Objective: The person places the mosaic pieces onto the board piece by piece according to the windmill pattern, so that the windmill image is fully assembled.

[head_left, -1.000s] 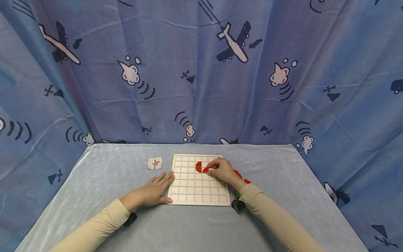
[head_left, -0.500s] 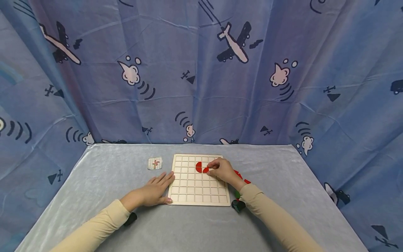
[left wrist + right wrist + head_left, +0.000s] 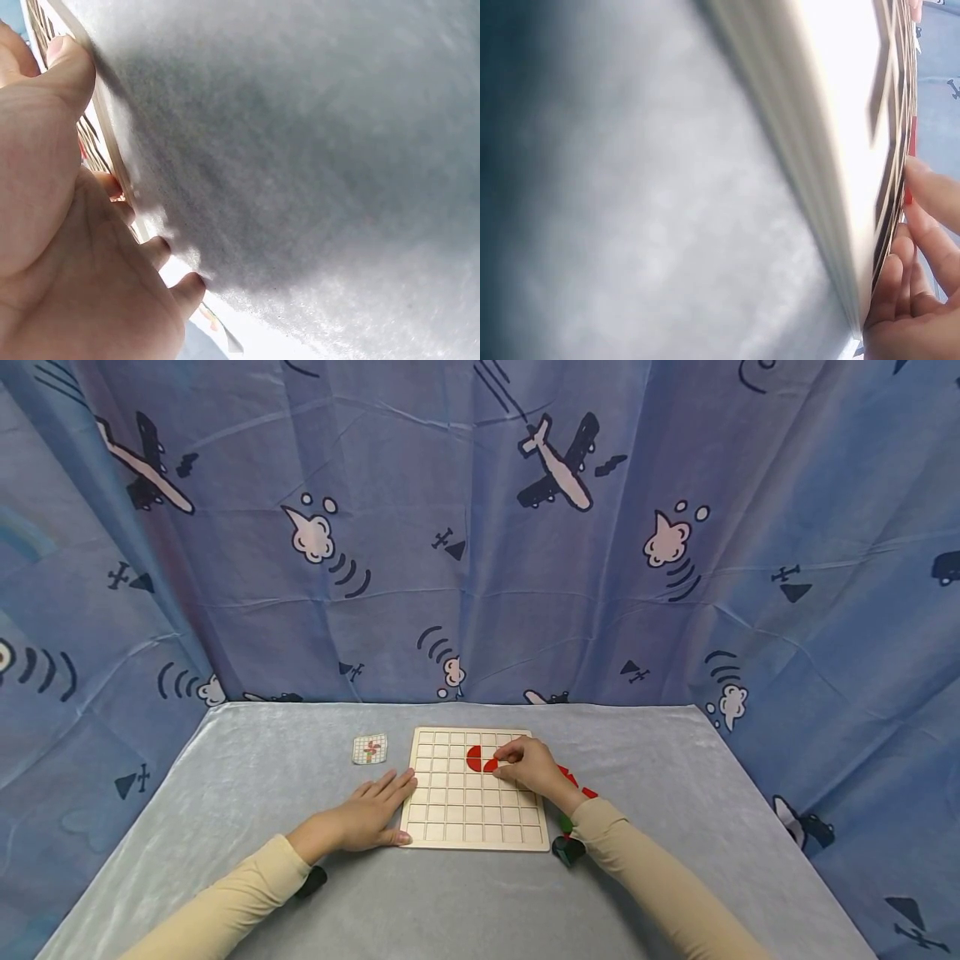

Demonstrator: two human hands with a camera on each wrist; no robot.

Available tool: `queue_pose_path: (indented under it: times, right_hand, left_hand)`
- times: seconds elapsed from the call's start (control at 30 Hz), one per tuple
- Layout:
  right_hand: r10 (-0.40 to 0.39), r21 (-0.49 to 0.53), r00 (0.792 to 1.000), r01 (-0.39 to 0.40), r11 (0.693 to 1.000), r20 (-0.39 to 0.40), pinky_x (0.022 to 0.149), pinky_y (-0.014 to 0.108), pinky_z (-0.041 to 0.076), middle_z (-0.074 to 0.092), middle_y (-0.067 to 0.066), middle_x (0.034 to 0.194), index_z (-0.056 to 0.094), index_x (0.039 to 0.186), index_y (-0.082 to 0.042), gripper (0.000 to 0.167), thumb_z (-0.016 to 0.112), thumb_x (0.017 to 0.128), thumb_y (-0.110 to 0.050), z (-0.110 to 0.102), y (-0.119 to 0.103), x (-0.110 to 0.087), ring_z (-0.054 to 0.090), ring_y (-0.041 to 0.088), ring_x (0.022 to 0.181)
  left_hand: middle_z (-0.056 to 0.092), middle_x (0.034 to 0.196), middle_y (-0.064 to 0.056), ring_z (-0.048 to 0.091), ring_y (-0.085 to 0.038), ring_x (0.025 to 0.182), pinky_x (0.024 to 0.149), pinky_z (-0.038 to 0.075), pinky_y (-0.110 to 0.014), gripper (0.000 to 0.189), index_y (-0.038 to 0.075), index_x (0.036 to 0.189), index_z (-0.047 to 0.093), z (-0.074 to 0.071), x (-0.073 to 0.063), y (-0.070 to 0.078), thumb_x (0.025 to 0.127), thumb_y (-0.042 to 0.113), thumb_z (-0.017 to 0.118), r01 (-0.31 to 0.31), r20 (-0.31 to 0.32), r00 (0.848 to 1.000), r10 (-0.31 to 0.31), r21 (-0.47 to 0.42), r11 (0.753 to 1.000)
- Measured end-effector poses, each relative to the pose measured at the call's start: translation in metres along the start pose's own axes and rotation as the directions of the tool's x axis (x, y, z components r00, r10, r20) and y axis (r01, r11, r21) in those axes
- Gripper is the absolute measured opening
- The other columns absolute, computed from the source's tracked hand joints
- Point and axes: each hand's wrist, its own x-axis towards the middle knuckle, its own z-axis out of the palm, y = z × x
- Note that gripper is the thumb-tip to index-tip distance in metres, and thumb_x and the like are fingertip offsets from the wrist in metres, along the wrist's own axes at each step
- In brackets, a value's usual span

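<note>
A pale wooden board (image 3: 472,810) with a raised grid lies flat on the table. Red rounded pieces (image 3: 474,759) sit together in its upper middle, their straight sides along the grid lines. Just right of them, my right hand (image 3: 528,766) pinches another red piece (image 3: 491,766) between thumb and fingers, low over the grid; the fingertips partly cover it. In the right wrist view that red piece (image 3: 908,193) shows edge-on beside the thumb. My left hand (image 3: 367,810) rests along the board's left edge with fingers spread and straight, touching it with fingertips and thumb (image 3: 71,71).
A small card (image 3: 369,749) printed with a grid and a coloured pinwheel-like figure lies left of the board. Right of the board are loose red pieces (image 3: 567,774), a green piece (image 3: 566,823) and a dark green object (image 3: 567,850), partly behind the right forearm. A patterned blue curtain (image 3: 480,568) hangs behind.
</note>
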Motion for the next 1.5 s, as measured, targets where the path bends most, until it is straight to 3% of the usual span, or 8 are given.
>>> queue_pose_path:
  times: [0.67,0.87,1.2,1.5]
  right_hand:
    - [-0.01,-0.014,0.999,0.01,1.0,0.041,0.077,0.026,0.046,0.067,0.009,0.1,0.076,0.099,-0.007,0.023,0.083,0.078,-0.01,-0.005,0.002,0.001,0.056,0.015,0.086]
    - [-0.029,0.044,0.998,0.027,0.999,0.052,0.073,0.026,0.048,0.07,0.012,0.097,0.076,0.103,-0.004,0.022,0.079,0.081,-0.008,-0.012,0.003,0.002,0.058,0.014,0.08]
    - [0.001,0.084,0.998,-0.006,0.996,0.062,0.078,0.029,0.052,0.071,0.012,0.111,0.073,0.116,-0.006,0.029,0.074,0.089,-0.018,-0.044,0.005,-0.001,0.064,0.018,0.091]
    - [0.011,0.05,0.999,-0.013,0.999,0.05,0.083,0.027,0.052,0.069,0.013,0.12,0.07,0.12,-0.007,0.031,0.072,0.091,-0.02,-0.072,0.027,-0.005,0.063,0.022,0.1]
  left_hand:
    - [0.012,0.167,-0.018,0.013,-0.043,0.154,0.118,0.02,-0.065,0.087,0.0,0.157,0.019,0.001,0.001,0.0,0.095,0.048,0.058,0.001,0.002,1.0,-0.001,-0.002,1.0]
    - [0.012,0.167,-0.018,0.012,-0.043,0.154,0.118,0.02,-0.064,0.087,0.001,0.157,0.019,0.001,0.001,0.0,0.095,0.049,0.057,0.002,0.006,1.0,-0.002,0.003,1.0]
    - [0.012,0.167,-0.018,0.012,-0.043,0.154,0.118,0.02,-0.064,0.087,0.0,0.157,0.019,0.0,0.002,-0.001,0.095,0.048,0.058,0.011,0.006,1.0,-0.011,0.001,1.0]
    - [0.012,0.167,-0.018,0.013,-0.044,0.154,0.118,0.02,-0.065,0.088,0.0,0.157,0.019,0.001,0.001,-0.001,0.095,0.049,0.058,0.004,0.004,1.0,-0.004,0.005,1.0]
